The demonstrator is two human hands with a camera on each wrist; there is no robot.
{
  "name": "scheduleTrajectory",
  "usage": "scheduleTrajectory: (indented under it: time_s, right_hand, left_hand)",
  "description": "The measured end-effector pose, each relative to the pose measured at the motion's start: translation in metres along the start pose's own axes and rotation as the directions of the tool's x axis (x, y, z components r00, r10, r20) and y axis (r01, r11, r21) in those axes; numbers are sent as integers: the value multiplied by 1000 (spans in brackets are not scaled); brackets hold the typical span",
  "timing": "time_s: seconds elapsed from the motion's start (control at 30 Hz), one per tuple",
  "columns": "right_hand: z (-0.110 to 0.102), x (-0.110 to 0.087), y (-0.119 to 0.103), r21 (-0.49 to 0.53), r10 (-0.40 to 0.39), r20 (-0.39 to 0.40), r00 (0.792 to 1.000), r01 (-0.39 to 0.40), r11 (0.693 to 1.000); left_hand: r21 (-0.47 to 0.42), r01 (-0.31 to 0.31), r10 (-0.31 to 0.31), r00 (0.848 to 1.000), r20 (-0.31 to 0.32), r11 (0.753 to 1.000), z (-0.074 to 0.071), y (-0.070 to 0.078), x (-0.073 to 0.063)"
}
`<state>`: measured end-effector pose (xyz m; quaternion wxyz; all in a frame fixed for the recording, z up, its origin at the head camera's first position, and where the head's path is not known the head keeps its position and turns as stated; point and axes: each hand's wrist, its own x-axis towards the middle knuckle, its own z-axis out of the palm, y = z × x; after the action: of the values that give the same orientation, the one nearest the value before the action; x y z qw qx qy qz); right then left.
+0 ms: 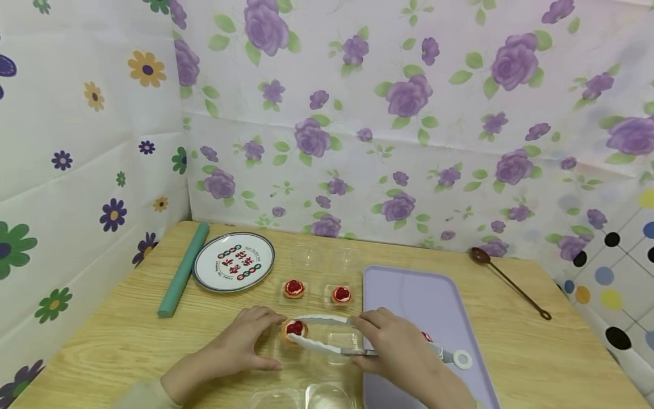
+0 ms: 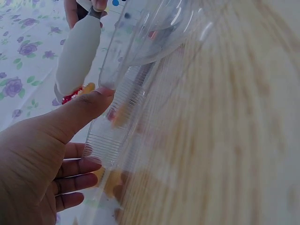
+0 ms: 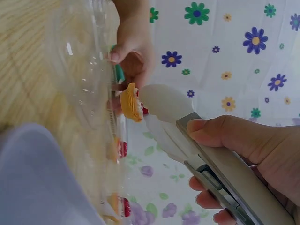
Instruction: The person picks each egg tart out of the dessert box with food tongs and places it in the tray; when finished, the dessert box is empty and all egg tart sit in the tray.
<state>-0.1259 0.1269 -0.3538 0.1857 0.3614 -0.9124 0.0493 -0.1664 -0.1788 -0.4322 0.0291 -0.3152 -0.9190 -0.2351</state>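
My right hand [image 1: 401,346] grips metal tongs with white tips [image 1: 319,345]. Between those tips is a small tart [image 1: 286,333] with red fruit and white cream, tilted above a clear plastic container [image 2: 105,143]. My left hand [image 1: 237,343] holds that container at its left side, thumb at one corner and fingers at the other. In the right wrist view the tart [image 3: 130,102] hangs just off the container's tray, near the left hand [image 3: 134,63]. A second clear container [image 1: 343,342] stands to the right, under the tongs.
Behind, two clear containers hold a tart each, the left tart [image 1: 293,288] and the right tart [image 1: 341,295]. A round plate [image 1: 209,264] and green roll [image 1: 184,272] lie left. A lilac tray [image 1: 414,295] is at right, with a brown ladle [image 1: 511,281] beyond. Open lids [image 1: 329,396] face me.
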Motion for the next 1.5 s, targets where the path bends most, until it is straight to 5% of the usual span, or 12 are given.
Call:
scheduleTrajectory:
  time_s: [0.2, 1.0, 1.23, 1.5]
  right_hand:
    - [-11, -4, 9, -52, -23, -76, 997, 19, 998]
    - [-56, -54, 49, -167, 164, -34, 986, -167, 972]
    - [-55, -72, 59, -148, 322, 138, 937, -302, 942]
    - [-45, -88, 69, -141, 387, 225, 894, -363, 921]
  left_hand:
    - [3, 3, -3, 1000, -1, 1000, 1, 1, 0]
    - [18, 33, -33, 999, 10, 999, -2, 0, 0]
    - [16, 34, -34, 999, 11, 999, 0, 0, 0]
    - [14, 16, -17, 1000, 3, 1000, 1, -1, 0]
